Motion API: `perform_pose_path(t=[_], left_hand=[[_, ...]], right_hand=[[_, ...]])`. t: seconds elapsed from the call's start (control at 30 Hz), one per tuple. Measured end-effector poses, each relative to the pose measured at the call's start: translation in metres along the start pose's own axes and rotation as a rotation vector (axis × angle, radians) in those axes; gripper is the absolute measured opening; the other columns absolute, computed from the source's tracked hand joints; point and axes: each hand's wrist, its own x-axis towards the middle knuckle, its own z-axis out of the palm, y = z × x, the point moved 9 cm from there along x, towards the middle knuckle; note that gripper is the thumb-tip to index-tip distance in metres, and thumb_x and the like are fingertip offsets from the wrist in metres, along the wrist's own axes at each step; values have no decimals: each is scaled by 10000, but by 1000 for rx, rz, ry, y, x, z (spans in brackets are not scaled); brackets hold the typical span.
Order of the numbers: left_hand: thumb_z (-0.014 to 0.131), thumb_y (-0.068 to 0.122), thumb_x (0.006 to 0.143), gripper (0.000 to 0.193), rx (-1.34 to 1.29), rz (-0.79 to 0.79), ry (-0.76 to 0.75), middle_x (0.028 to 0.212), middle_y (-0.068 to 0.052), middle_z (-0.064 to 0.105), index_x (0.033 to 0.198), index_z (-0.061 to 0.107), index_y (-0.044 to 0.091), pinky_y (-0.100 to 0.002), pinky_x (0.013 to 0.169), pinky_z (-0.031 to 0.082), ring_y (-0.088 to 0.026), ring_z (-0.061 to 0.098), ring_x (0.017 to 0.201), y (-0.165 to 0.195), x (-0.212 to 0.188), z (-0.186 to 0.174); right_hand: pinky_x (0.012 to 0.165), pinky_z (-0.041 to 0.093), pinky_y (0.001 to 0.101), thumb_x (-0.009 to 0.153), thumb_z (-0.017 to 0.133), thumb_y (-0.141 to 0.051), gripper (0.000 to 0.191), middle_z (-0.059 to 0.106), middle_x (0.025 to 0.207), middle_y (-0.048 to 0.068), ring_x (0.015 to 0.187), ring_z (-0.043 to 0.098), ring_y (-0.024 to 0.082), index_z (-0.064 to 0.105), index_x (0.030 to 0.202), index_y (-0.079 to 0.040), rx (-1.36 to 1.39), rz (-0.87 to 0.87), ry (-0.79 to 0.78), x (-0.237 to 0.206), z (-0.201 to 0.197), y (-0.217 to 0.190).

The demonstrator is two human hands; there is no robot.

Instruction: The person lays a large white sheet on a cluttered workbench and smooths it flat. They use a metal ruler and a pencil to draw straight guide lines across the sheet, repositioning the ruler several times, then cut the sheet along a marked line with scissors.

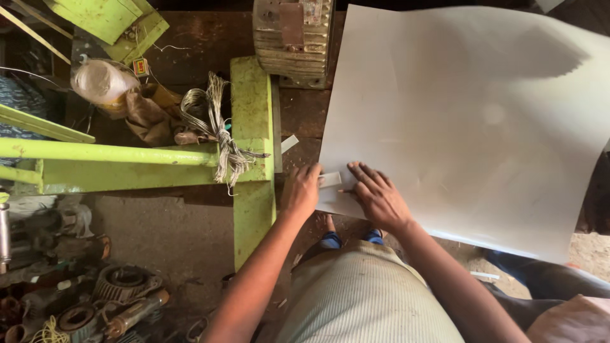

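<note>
Hands point(300, 190) point(380, 198) press a white sheet point(470, 121), left grip pinching perhaps a small strip point(330, 180).

A lime-green metal frame point(253, 127) holds a wire bundle point(213, 121) beside a ribbed motor housing point(293, 39).

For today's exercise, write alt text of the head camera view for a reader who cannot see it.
Seen from above, a person's left hand and right hand press a small pale strip against the near corner of a large white sheet on a dark wooden bench. A lime green metal frame with a wire bundle lies left.
</note>
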Motion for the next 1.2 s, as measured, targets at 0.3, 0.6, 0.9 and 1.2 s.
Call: perform_pose_path(t=[0.3,0.6,0.9,1.2], left_hand=[[663,213,950,328,10,-259,-12,1194,-268,638,1194,571,14,-511,914,539,-432,615,1105,-26,1,12],[635,310,937,714,444,-217,164,1535,-355,387,1472,408,-106,-457,995,466,-445,383,1406,-44,60,-12],[547,92,980,368,433,-262,134,1251,-221,579,1317,552,-57,-409,937,533,-360,574,1141,-40,31,-11],[616,72,952,407,208,-358,226,1202,-274,520,1335,519,-29,-443,876,543,-414,580,1096,-53,51,-6]], right_hand=[[1117,420,508,1051,551,-199,208,549,1509,171,1391,540,386,601,1069,2,-189,401,89,-18,-16,37],[1145,366,548,989,582,-232,247,488,1549,235,1432,447,462,569,936,9,-169,357,129,-20,10,36],[1191,340,535,1013,562,-241,261,470,1569,214,1478,400,415,582,948,11,-120,342,115,-25,8,41],[1196,331,516,979,603,-269,267,466,1567,190,1487,399,365,584,962,-3,-99,312,35,-26,1,46]])
